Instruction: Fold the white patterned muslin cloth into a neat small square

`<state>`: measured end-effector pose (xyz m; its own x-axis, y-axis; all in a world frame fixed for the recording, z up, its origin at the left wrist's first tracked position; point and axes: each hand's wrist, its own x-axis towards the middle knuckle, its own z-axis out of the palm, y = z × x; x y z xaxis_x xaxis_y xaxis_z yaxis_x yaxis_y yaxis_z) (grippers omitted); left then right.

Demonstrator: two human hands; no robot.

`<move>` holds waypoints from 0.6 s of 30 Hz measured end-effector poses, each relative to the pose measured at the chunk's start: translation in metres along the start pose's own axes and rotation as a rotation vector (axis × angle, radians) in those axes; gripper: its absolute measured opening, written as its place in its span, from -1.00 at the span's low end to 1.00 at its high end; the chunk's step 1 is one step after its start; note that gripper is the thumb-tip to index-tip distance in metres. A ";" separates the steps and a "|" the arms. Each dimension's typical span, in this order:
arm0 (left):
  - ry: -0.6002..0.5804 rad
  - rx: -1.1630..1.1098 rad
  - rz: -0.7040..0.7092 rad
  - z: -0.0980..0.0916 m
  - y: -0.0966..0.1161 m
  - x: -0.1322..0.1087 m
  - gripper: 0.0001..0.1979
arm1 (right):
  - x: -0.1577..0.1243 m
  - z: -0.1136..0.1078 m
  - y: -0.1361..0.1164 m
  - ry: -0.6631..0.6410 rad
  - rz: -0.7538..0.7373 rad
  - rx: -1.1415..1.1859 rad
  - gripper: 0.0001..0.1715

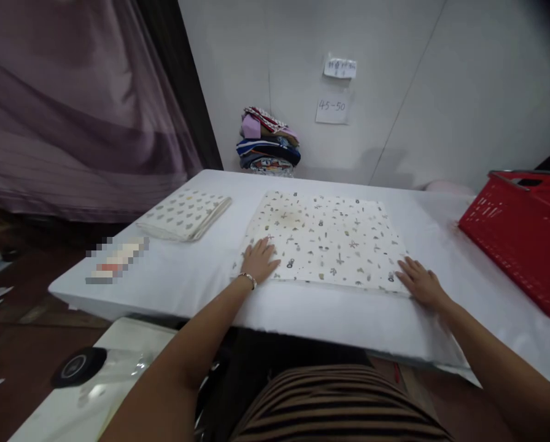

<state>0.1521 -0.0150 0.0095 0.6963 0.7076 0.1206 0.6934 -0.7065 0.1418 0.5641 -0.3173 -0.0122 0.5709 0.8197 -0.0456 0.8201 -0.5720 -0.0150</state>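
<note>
Currently, through the head camera, I see the left hand (259, 261) palm-down with its fingers loosely spread, touching the near left part of the printed cloth (323, 236) and gripping nothing that I can make out. The right hand (421, 282) rests likewise open at the near right corner. Under them the cloth lies spread out on the white table (284, 310), so I judge the step in hand to be flattening or squaring it. As I read it, any lift from this pose calls for fingertips under an edge first. Farther out, I have a folded heart-print cloth (183, 215) at left and a red basket (519, 239) at right.
</note>
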 end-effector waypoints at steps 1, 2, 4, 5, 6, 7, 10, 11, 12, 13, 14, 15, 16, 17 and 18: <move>0.012 0.012 -0.015 -0.002 -0.001 -0.004 -0.48 | -0.008 0.003 0.007 0.003 0.028 0.037 -0.35; 0.020 0.024 -0.036 -0.004 -0.004 -0.009 -0.48 | -0.016 0.005 0.013 0.004 0.061 0.076 -0.35; 0.021 0.037 -0.096 -0.007 -0.012 -0.020 -0.48 | -0.030 0.009 0.022 0.017 0.115 0.142 -0.32; 0.025 0.038 -0.133 -0.008 -0.016 -0.026 -0.48 | -0.037 0.009 0.023 0.041 0.127 0.168 -0.31; 0.038 0.038 -0.171 -0.010 -0.021 -0.031 -0.49 | -0.043 0.008 0.023 0.075 0.126 0.189 -0.30; 0.062 0.036 -0.202 -0.011 -0.024 -0.036 -0.50 | -0.047 0.006 0.020 0.121 0.112 0.206 -0.30; 0.159 0.002 -0.168 -0.013 -0.021 -0.046 -0.58 | -0.055 -0.003 -0.005 0.238 0.002 0.247 -0.37; 0.185 -0.023 -0.104 -0.014 -0.016 -0.048 -0.62 | -0.056 -0.006 -0.018 0.247 -0.047 0.266 -0.41; 0.205 -0.053 -0.026 -0.014 -0.009 -0.049 -0.65 | -0.056 -0.009 -0.033 0.242 -0.100 0.289 -0.45; 0.216 -0.086 0.056 -0.014 0.000 -0.050 -0.68 | -0.055 -0.011 -0.049 0.232 -0.162 0.314 -0.48; 0.216 -0.115 0.131 -0.013 0.008 -0.050 -0.71 | -0.053 -0.013 -0.066 0.227 -0.233 0.338 -0.50; 0.210 -0.138 0.188 -0.012 0.016 -0.050 -0.73 | -0.051 -0.015 -0.083 0.229 -0.314 0.361 -0.52; 0.197 -0.153 0.226 -0.011 0.023 -0.049 -0.75 | -0.049 -0.016 -0.100 0.241 -0.391 0.383 -0.54; 0.182 -0.160 0.246 -0.009 0.028 -0.048 -0.78 | -0.047 -0.018 -0.116 0.249 -0.461 0.402 -0.55; 0.166 -0.162 0.253 -0.008 0.031 -0.048 -0.80 | -0.045 -0.019 -0.131 0.252 -0.517 0.417 -0.57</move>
<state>0.1391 -0.0708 0.0158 0.7935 0.5126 0.3279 0.4552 -0.8577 0.2392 0.4320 -0.2788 0.0103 0.1454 0.9422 0.3020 0.9339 -0.0300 -0.3561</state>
